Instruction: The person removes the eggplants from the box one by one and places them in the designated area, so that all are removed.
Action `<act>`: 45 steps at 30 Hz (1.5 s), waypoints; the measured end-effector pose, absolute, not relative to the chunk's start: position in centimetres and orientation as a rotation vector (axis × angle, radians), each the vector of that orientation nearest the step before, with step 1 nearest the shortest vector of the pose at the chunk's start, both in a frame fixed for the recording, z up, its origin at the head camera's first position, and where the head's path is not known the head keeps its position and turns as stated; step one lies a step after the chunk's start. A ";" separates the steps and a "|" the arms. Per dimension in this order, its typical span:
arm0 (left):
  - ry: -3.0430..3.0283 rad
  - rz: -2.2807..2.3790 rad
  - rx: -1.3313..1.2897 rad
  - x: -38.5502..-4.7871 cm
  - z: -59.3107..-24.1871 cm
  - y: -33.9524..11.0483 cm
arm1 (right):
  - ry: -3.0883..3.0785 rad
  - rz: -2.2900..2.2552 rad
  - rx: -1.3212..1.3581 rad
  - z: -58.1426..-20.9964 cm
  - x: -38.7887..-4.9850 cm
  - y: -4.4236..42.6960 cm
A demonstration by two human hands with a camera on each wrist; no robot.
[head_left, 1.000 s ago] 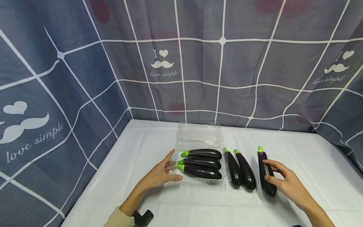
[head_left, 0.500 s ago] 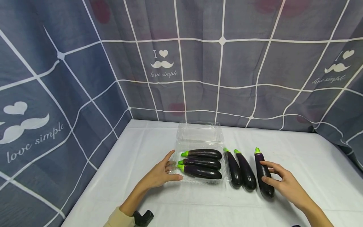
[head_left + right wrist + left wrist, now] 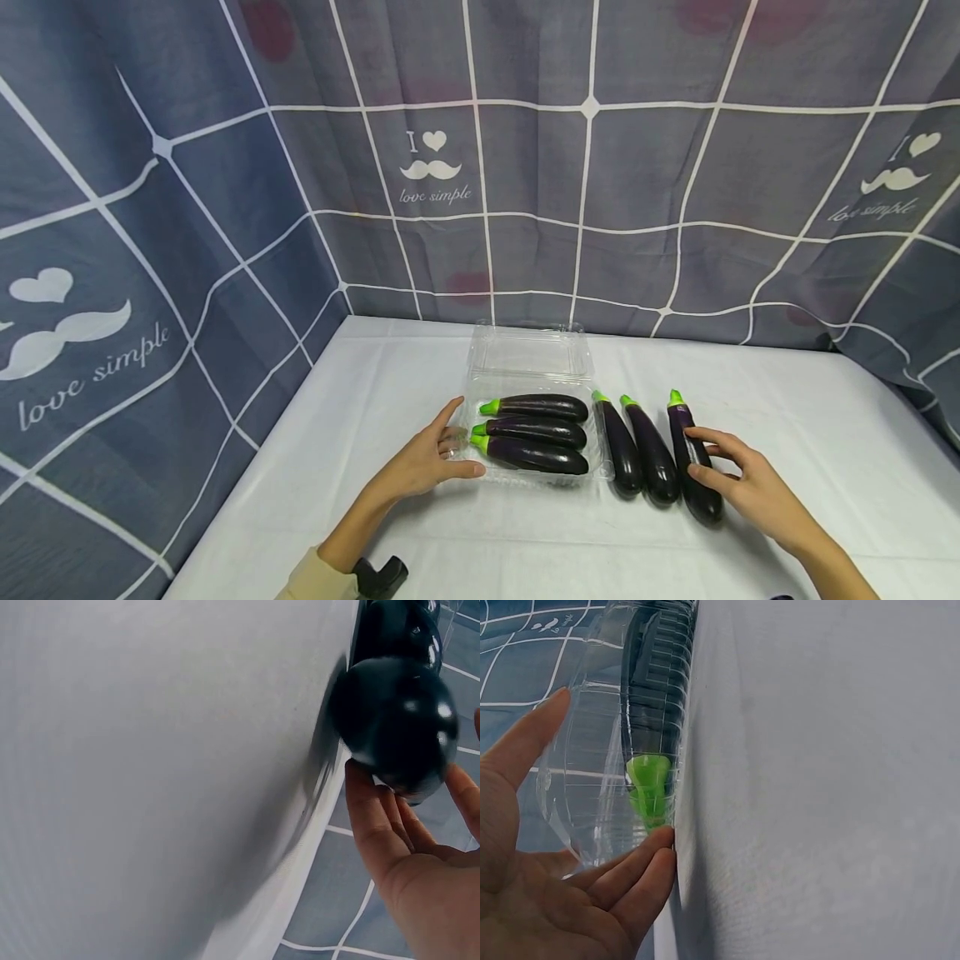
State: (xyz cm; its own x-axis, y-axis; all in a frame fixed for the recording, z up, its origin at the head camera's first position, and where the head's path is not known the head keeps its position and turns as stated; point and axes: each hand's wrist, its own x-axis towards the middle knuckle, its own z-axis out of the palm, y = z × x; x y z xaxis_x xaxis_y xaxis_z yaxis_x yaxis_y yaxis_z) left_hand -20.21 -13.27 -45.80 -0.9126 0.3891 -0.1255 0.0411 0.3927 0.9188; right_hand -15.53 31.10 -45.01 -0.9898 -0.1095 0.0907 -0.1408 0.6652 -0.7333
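My left hand (image 3: 423, 462) is spread at the left side of a clear plastic clamshell box (image 3: 525, 479), and its fingers touch the box wall near a green stem end (image 3: 649, 780). Three dark purple eggplants lie crosswise inside, the front one (image 3: 532, 455) nearest me. To the right of the box, an eggplant (image 3: 618, 450) and another eggplant (image 3: 652, 454) lie side by side, stems pointing away. With loosely extended fingers, my right hand (image 3: 757, 483) touches the right side of a third eggplant (image 3: 697, 479). Its rounded end (image 3: 397, 720) fills part of the right wrist view.
The box's transparent lid (image 3: 528, 352) lies folded back behind it. White cloth (image 3: 570, 550) covers the table. A grey-blue checked curtain (image 3: 525, 167) hangs behind and at the sides. A black object (image 3: 380, 577) sits beside the left forearm.
The rightmost eggplant has slid left with my right hand, narrowing the gap to its neighbour until their lower parts are close together. My left hand and the box have stayed put.
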 end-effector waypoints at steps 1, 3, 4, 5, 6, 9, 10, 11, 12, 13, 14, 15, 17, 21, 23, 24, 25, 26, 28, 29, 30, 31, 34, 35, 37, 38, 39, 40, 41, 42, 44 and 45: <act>2.333 1.527 0.376 -20.2 -45.8 -13.2 | -2.822 1.252 0.222 -45.1 -15.5 31.1; 2.331 1.527 0.379 -20.3 -45.8 -13.2 | -2.808 1.248 0.238 -45.2 -15.5 31.3; 2.330 1.528 0.378 -20.3 -45.7 -13.2 | -2.801 1.253 0.250 -45.2 -15.5 31.3; 2.332 1.525 0.379 -20.3 -45.7 -13.2 | -2.797 1.257 0.254 -45.1 -15.5 31.4; 2.335 1.523 0.380 -20.3 -45.7 -13.1 | -2.793 1.263 0.259 -45.1 -15.5 31.4; 2.336 1.525 0.372 -20.3 -45.6 -13.1 | -2.786 1.282 0.276 -45.0 -15.4 31.4; 2.334 1.529 0.369 -20.3 -45.6 -13.1 | -2.782 1.295 0.284 -45.0 -15.4 31.4; 2.332 1.532 0.367 -20.3 -45.6 -13.1 | -2.780 1.306 0.290 -45.0 -15.4 31.4; 2.327 1.538 0.365 -20.3 -45.6 -13.1 | -2.778 1.313 0.297 -45.0 -15.4 31.5; 2.324 1.541 0.362 -20.3 -45.6 -13.0 | -2.777 1.319 0.305 -45.1 -15.4 31.5; 2.322 1.544 0.361 -20.3 -45.6 -13.0 | -2.776 1.324 0.313 -45.1 -15.4 31.5; 2.322 1.543 0.361 -20.3 -45.6 -13.0 | -2.774 1.330 0.321 -45.2 -15.4 31.5; 2.322 1.539 0.360 -20.4 -45.7 -12.9 | -2.768 1.331 0.338 -45.3 -15.4 31.6; 2.321 1.532 0.359 -20.4 -45.8 -12.8 | -2.767 1.313 0.352 -45.4 -15.3 31.7; 2.318 1.535 0.355 -20.4 -45.9 -12.8 | -2.772 1.298 0.355 -45.4 -15.3 31.7; 2.317 1.538 0.356 -20.4 -45.9 -12.8 | -2.775 1.294 0.356 -45.4 -15.3 31.7; 2.315 1.540 0.354 -20.4 -45.9 -12.8 | -2.777 1.286 0.357 -45.4 -15.3 31.7; 2.315 1.541 0.355 -20.4 -45.9 -12.8 | -2.778 1.278 0.364 -45.4 -15.3 31.7; 2.313 1.545 0.360 -20.4 -45.9 -12.8 | -2.781 1.267 0.362 -45.4 -15.3 31.6; 2.314 1.545 0.362 -20.4 -45.9 -12.8 | -2.781 1.262 0.358 -45.4 -15.3 31.6; 2.314 1.544 0.368 -20.5 -45.9 -12.8 | -2.780 1.259 0.359 -45.4 -15.3 31.6; 2.313 1.545 0.363 -20.5 -45.9 -12.8 | -2.781 1.256 0.350 -45.4 -15.3 31.6; 2.326 1.538 0.356 -20.5 -45.8 -12.9 | -2.788 1.258 0.336 -45.5 -15.4 31.5; 2.328 1.537 0.353 -20.4 -45.8 -12.9 | -2.790 1.258 0.334 -45.5 -15.4 31.4; 2.332 1.537 0.345 -20.3 -45.8 -13.0 | -2.804 1.247 0.323 -45.6 -15.4 31.3; 2.334 1.537 0.344 -20.3 -45.7 -13.1 | -2.811 1.242 0.325 -45.7 -15.5 31.2; 2.333 1.539 0.345 -20.2 -45.7 -13.1 | -2.817 1.236 0.321 -45.7 -15.5 31.2; 2.328 1.545 0.343 -20.1 -45.7 -13.2 | -2.826 1.229 0.310 -45.6 -15.5 31.1; 2.328 1.545 0.346 -20.1 -45.7 -13.2 | -2.834 1.226 0.300 -45.6 -15.5 31.1; 2.326 1.548 0.346 -20.1 -45.7 -13.2 | -2.843 1.225 0.296 -45.6 -15.5 31.1; 2.327 1.548 0.349 -20.0 -45.7 -13.2 | -2.854 1.230 0.286 -45.5 -15.5 31.1; 2.325 1.549 0.349 -20.0 -45.7 -13.2 | -2.859 1.233 0.276 -45.4 -15.5 31.1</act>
